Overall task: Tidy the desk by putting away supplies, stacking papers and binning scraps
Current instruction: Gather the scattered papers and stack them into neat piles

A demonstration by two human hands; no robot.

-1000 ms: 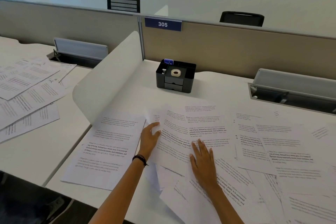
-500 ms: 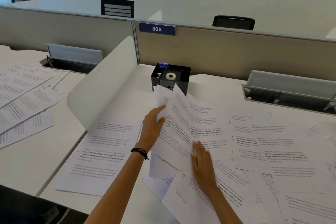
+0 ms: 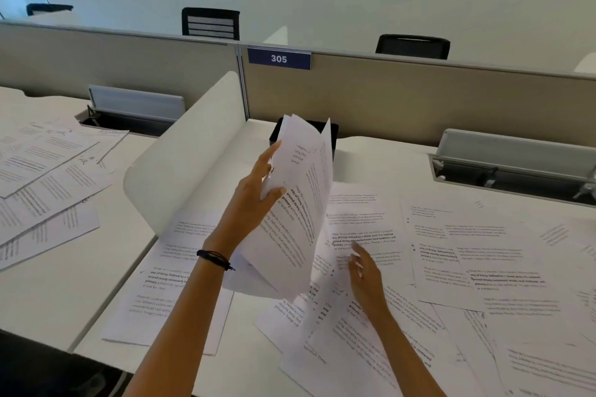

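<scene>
My left hand (image 3: pixel 254 200) holds a small sheaf of printed sheets (image 3: pixel 296 213) upright above the desk, thumb on the front and fingers behind. My right hand (image 3: pixel 364 271) hovers low over the loose printed papers (image 3: pixel 458 255) spread across the desk; its fingers look relaxed but are blurred. One more printed sheet (image 3: pixel 167 287) lies flat to the left of the lifted sheaf. A black desk organiser (image 3: pixel 332 132) stands at the back, mostly hidden behind the raised sheets.
A curved white divider (image 3: pixel 180 164) separates this desk from the neighbouring one, where more papers (image 3: pixel 42 184) lie. A beige partition (image 3: pixel 419 100) with a "305" label closes the back. Cable trays (image 3: pixel 516 158) sit along the rear edge.
My left hand has lifted the sheets from flat on the desk to upright, hiding the organiser. My right hand has come off the papers and shifted right.
</scene>
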